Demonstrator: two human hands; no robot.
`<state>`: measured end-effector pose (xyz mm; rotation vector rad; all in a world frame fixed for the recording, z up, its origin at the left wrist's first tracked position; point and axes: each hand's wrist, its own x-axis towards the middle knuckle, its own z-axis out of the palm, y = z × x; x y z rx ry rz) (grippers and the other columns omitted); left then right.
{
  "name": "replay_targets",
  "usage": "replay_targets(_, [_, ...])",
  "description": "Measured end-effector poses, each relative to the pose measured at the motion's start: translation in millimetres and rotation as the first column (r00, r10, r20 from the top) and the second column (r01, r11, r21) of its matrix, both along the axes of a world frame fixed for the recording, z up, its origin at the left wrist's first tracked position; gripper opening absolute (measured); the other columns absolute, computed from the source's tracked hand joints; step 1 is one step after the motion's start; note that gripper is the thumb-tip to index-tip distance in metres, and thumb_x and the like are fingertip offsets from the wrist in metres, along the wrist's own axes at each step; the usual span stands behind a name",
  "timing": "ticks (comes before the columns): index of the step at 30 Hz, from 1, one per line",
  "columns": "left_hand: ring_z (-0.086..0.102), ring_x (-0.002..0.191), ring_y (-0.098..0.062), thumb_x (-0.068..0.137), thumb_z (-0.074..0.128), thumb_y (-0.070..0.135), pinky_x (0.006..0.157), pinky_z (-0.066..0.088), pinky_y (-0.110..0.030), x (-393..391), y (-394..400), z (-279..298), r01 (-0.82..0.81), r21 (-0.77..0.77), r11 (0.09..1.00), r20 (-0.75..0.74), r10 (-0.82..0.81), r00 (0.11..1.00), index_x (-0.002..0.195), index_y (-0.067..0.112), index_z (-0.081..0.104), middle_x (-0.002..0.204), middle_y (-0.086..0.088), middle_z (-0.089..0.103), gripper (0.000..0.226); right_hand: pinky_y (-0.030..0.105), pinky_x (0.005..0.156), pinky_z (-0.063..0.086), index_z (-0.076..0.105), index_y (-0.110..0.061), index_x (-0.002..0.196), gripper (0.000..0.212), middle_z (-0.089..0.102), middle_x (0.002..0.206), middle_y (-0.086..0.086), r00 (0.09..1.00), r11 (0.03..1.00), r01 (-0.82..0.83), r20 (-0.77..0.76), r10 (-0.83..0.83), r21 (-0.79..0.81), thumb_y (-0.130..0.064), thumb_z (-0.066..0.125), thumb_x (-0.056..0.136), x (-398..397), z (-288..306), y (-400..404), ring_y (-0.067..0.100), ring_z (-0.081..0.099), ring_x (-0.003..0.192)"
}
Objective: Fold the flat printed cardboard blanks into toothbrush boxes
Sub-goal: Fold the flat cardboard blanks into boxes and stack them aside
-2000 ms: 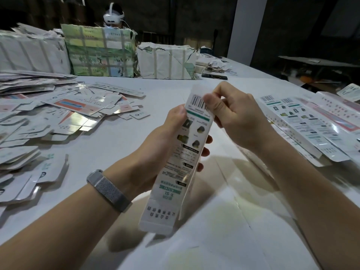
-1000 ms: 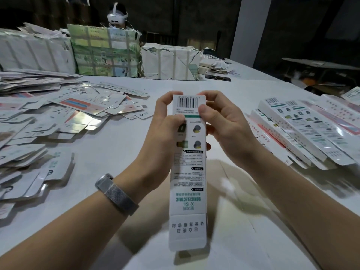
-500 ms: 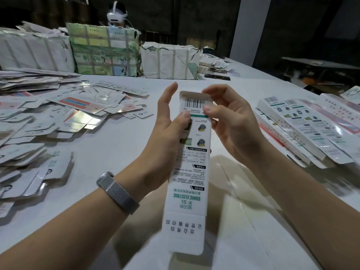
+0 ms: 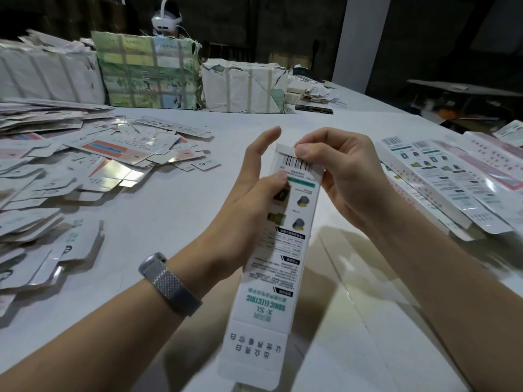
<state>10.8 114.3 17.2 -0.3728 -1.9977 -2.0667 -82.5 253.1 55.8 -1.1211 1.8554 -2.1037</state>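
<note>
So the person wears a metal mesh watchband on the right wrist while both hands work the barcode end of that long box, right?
Not quite: the head view shows the watchband on the left wrist. The rest holds: the left hand and right hand work the barcode end of the long box.

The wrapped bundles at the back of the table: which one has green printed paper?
The middle bundle, in green and yellow printed wrapping; the left bundle and right bundle are white.

A wide white desk (image 4: 175, 210) runs far into a dim room with dark walls (image 4: 254, 26). A pale pillar (image 4: 363, 41) stands far right; beyond it, a low dark table (image 4: 464, 90).
</note>
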Motion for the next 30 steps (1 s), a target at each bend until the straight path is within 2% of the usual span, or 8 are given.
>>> replay_targets(5, [0.067,0.071,-0.037,0.093,0.039,0.027,0.059,0.057,-0.038,0.0,-2.3,0.1,0.035,0.018,0.999,-0.011,-0.034,0.999,0.135,0.059,0.034,0.084,-0.017,0.07,0.053,0.025,0.063,0.054,0.064,-0.006,0.077,0.009,0.069,0.07,0.001,1.0,1.0,0.0,-0.022,0.0,0.002,-0.009,0.062,0.085,-0.3,1.3,1.9,0.02,0.069,0.073])
replay_targets(9, [0.066,0.081,-0.047,0.097,0.044,0.03,0.063,0.06,-0.043,0.1,-1.7,0.4,0.029,-0.002,1.0,-0.035,-0.029,0.999,0.135,0.059,0.034,0.09,-0.015,0.07,0.05,0.022,0.06,0.053,0.063,-0.006,0.077,0.009,0.069,0.069,-0.001,1.0,1.0,-0.001,-0.026,0.001,-0.005,-0.01,0.062,0.085,0.0,3.8,3.6,0.018,0.069,0.072])
replay_targets(15, [0.068,0.073,-0.033,0.095,0.045,0.028,0.062,0.056,-0.034,2.3,-4.9,1.3,0.079,-0.001,0.997,-0.021,-0.079,0.997,0.14,0.057,0.032,0.089,-0.007,0.072,0.055,0.026,0.06,0.055,0.063,-0.01,0.075,0.011,0.07,0.071,0.0,0.999,0.999,-0.001,-0.037,0.002,0.036,-0.011,0.061,0.085,-0.9,6.4,6.1,0.024,0.071,0.077])
replay_targets(22, [0.068,0.07,-0.031,0.09,0.042,0.022,0.058,0.054,-0.033,5.3,-7.4,4.5,0.151,0.005,0.989,0.012,-0.151,0.988,0.143,0.054,0.032,0.089,-0.008,0.073,0.063,0.029,0.061,0.057,0.061,-0.012,0.071,0.015,0.07,0.069,0.0,0.998,0.996,0.007,-0.059,-0.002,0.084,-0.009,0.06,0.086,-2.0,9.9,9.4,0.026,0.071,0.078])
replay_targets(25, [0.069,0.068,-0.029,0.089,0.04,0.02,0.057,0.055,-0.031,6.3,-8.3,5.3,0.176,0.012,0.984,0.03,-0.176,0.984,0.144,0.053,0.031,0.088,-0.01,0.073,0.064,0.037,0.063,0.058,0.06,-0.009,0.071,0.023,0.069,0.068,0.001,0.997,0.994,0.019,-0.079,-0.011,0.104,0.002,0.058,0.091,-3.5,10.8,10.9,0.029,0.071,0.078])
replay_targets(27, [0.068,0.068,-0.028,0.089,0.04,0.02,0.056,0.054,-0.03,6.4,-8.3,5.6,0.172,0.01,0.985,0.039,-0.173,0.984,0.144,0.051,0.03,0.087,-0.01,0.073,0.065,0.04,0.063,0.058,0.06,-0.008,0.071,0.02,0.07,0.069,0.003,0.994,0.992,0.025,-0.106,-0.012,0.12,0.0,0.059,0.09,-4.0,10.5,11.6,0.031,0.071,0.078])
replay_targets(30, [0.067,0.068,-0.029,0.089,0.04,0.022,0.058,0.055,-0.032,5.4,-7.6,6.5,0.121,-0.027,0.992,0.043,-0.12,0.992,0.141,0.048,0.035,0.086,-0.007,0.073,0.059,0.031,0.062,0.057,0.06,-0.005,0.073,0.013,0.071,0.07,0.003,0.996,0.992,-0.017,-0.086,0.028,0.123,-0.009,0.061,0.085,-3.4,9.5,11.4,0.026,0.071,0.078])
